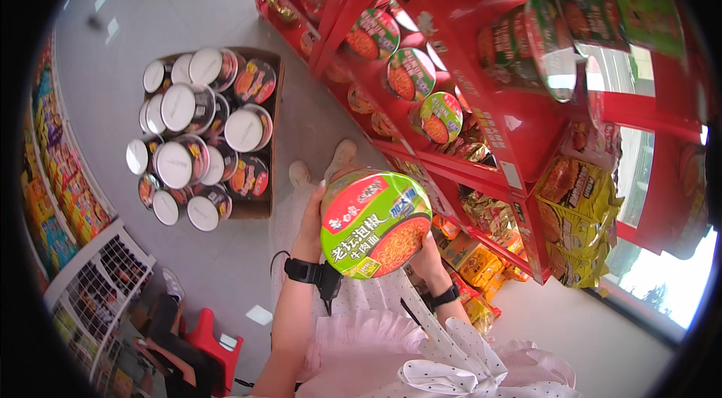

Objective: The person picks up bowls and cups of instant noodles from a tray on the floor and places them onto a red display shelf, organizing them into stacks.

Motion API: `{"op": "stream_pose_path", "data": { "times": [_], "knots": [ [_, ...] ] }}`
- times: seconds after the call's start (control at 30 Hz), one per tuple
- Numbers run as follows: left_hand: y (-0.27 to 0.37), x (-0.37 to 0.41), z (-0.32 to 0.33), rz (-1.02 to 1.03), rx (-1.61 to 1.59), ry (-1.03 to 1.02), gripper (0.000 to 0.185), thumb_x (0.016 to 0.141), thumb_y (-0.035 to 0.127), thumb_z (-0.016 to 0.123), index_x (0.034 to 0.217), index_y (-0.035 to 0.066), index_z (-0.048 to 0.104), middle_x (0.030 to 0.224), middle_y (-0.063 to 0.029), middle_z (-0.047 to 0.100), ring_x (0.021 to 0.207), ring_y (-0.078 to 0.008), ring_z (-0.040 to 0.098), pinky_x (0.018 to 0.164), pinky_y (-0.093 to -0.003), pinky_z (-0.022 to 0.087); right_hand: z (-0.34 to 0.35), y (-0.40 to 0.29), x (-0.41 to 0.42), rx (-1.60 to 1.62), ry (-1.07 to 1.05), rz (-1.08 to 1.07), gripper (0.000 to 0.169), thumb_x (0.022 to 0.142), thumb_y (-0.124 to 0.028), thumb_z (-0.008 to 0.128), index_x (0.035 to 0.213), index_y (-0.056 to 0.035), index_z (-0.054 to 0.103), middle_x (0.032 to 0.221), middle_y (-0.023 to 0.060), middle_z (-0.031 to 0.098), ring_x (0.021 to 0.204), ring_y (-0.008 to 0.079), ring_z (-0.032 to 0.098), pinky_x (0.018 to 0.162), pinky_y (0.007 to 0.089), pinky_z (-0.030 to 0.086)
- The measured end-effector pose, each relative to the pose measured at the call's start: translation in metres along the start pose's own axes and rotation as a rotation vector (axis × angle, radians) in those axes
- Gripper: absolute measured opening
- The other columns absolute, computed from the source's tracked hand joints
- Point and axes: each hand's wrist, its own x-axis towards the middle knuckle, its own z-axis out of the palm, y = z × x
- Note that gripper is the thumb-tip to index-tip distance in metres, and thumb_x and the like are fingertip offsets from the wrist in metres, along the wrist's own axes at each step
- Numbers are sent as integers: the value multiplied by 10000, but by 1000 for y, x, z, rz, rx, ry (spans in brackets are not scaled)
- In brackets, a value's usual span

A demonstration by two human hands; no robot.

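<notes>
Both hands hold a large instant noodle cup (375, 223) with a green and red printed lid, in front of my body. My left hand (309, 229) grips its left side, with a thumb at the rim. On its lower right side is my right hand (427, 257), its fingers partly hidden by the cup. Similar green-lidded noodle cups (443, 117) stand on a red display shelf (389, 133) ahead to the right. A cardboard box (275, 116) on the floor to the left holds several black noodle cups, many with white ends upward.
Yellow noodle packs (575, 223) hang at the shelf's right end, and orange packs (479, 262) lie low beneath it. A white wire rack (101, 279) and snack shelves line the left. At lower left a person (180, 347) sits near a red plastic stool (211, 341).
</notes>
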Motion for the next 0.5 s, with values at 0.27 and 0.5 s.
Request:
{"op": "stream_pose_path", "data": {
  "times": [0.27, 0.5],
  "knots": [
    [-15, 54, -31, 210, 168, 397, 466, 971, 368, 481, 1270, 15, 543, 1238, -126, 598, 1124, -196, 571, 960, -321, 413, -15, 23, 102, 409, 238, 62, 418, 931, -345, 520, 1262, -91, 486, 1240, 59, 568, 1157, 263, 530, 1013, 477, 394],
    [-7, 34, -64, 112, 226, 352, 484, 964, 315, 386, 1357, 40, 448, 1271, -136, 582, 1184, -210, 528, 1027, -341, 349, -97, -65, 237, 650, 373, -493, 692, 775, -406, 725, 1280, -42, 423, 1355, 159, 341, 1217, 332, 374, 1011, 555, 388]
  ]
}}
